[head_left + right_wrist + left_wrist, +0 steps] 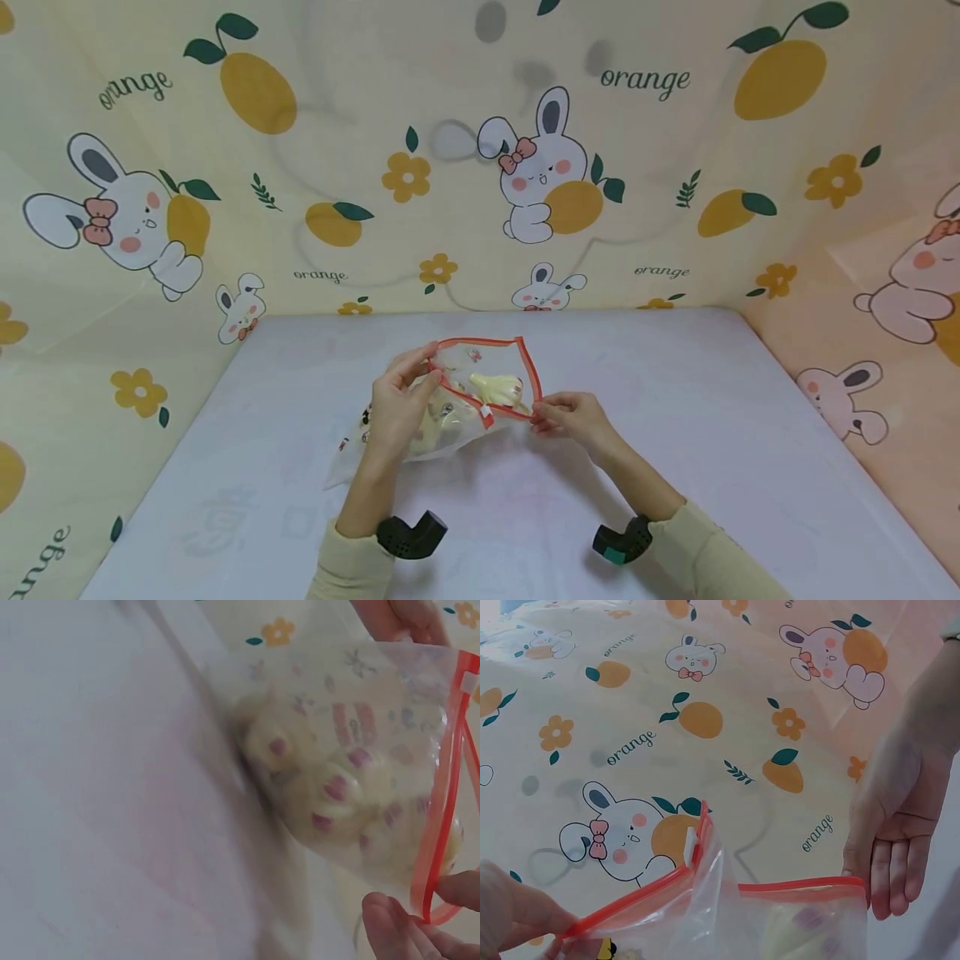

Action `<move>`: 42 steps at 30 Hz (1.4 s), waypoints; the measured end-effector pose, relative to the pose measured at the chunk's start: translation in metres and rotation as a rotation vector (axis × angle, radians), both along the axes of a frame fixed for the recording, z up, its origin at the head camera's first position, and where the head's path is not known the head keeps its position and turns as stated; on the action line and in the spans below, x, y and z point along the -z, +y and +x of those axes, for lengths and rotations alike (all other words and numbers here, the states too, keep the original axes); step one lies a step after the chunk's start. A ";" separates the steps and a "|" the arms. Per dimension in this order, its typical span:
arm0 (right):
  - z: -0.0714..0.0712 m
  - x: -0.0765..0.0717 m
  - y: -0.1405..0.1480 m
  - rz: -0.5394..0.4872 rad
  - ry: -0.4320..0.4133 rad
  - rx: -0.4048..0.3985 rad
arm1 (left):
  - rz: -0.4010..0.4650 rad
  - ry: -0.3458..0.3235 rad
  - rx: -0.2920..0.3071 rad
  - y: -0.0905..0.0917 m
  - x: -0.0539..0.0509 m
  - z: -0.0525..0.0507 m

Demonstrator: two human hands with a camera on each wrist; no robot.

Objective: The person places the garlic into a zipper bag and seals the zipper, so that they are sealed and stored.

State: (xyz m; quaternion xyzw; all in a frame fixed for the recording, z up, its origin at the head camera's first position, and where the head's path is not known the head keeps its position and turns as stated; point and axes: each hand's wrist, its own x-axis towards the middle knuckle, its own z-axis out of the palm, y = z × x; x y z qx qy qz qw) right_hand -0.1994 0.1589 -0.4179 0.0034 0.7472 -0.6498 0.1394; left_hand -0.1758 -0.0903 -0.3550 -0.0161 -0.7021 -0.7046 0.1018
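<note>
A translucent zip bag with a red zip edge stands over the table, its mouth spread wide. My left hand grips the zip edge on the left side. At the right corner, my right hand pinches the red edge between thumb and fingers. A small white slider sits on the near side of the zip. Inside lie several pale yellow pieces; purple patches show on them through the bag in the right wrist view. Their exact kind is unclear.
The white tabletop spreads around the bag. Behind and at the sides hangs a cloth printed with rabbits and oranges. A black wrist device is on the left wrist, another black device on the right.
</note>
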 end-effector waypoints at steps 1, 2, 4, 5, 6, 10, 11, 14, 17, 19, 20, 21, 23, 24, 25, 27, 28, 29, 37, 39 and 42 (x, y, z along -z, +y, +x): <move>0.000 0.000 -0.001 -0.006 -0.006 0.000 | -0.003 0.001 0.001 0.000 0.000 0.000; 0.000 0.000 -0.001 -0.007 -0.010 0.001 | -0.003 0.002 0.002 0.001 0.000 0.000; 0.000 -0.001 -0.001 -0.010 -0.012 -0.006 | -0.005 0.001 0.004 0.001 0.000 -0.001; 0.000 -0.002 -0.001 -0.006 -0.011 -0.008 | -0.002 0.001 0.007 0.002 0.000 -0.001; 0.000 -0.002 -0.001 -0.006 -0.008 -0.009 | 0.000 -0.001 0.009 0.002 -0.001 -0.001; -0.002 -0.003 -0.001 -0.002 -0.005 -0.010 | 0.003 -0.014 0.005 0.004 -0.001 -0.002; -0.002 -0.003 -0.001 -0.007 -0.006 -0.009 | 0.000 -0.019 0.002 0.004 -0.001 -0.002; -0.002 -0.003 -0.001 -0.029 -0.007 -0.013 | 0.006 -0.025 -0.004 0.004 0.000 -0.002; -0.003 -0.003 -0.001 -0.037 -0.008 -0.018 | -0.004 -0.033 0.000 0.004 0.000 -0.001; -0.003 -0.003 -0.001 -0.039 -0.009 -0.020 | -0.012 -0.034 0.007 0.005 0.001 -0.001; -0.003 -0.003 0.000 -0.040 -0.008 -0.021 | -0.019 -0.030 0.011 0.005 0.001 -0.001; -0.003 -0.003 0.000 -0.042 -0.008 -0.022 | -0.027 -0.026 0.014 0.005 0.001 0.000; -0.003 -0.003 0.000 -0.046 -0.008 -0.023 | -0.029 -0.015 0.025 0.005 0.002 0.000; -0.003 -0.003 0.000 -0.045 -0.008 -0.024 | -0.032 -0.010 0.029 0.005 0.003 0.000; -0.003 -0.003 0.000 -0.046 -0.007 -0.024 | -0.035 -0.006 0.035 0.006 0.003 0.000; -0.003 -0.003 0.000 -0.046 -0.006 -0.023 | -0.040 0.002 0.049 0.006 0.004 0.000; -0.003 -0.004 0.000 -0.043 -0.006 -0.022 | -0.044 0.003 0.056 0.006 0.004 0.000; -0.003 -0.004 -0.001 -0.038 -0.005 -0.020 | -0.049 0.005 0.064 0.007 0.004 0.000; -0.002 -0.005 -0.002 -0.016 -0.012 -0.003 | -0.079 0.009 0.110 0.011 0.006 0.005; -0.002 -0.006 -0.003 -0.013 -0.017 0.009 | -0.086 0.014 0.111 0.013 0.007 0.005; -0.002 -0.006 -0.004 0.025 -0.021 0.032 | -0.106 0.031 0.106 0.015 0.009 0.006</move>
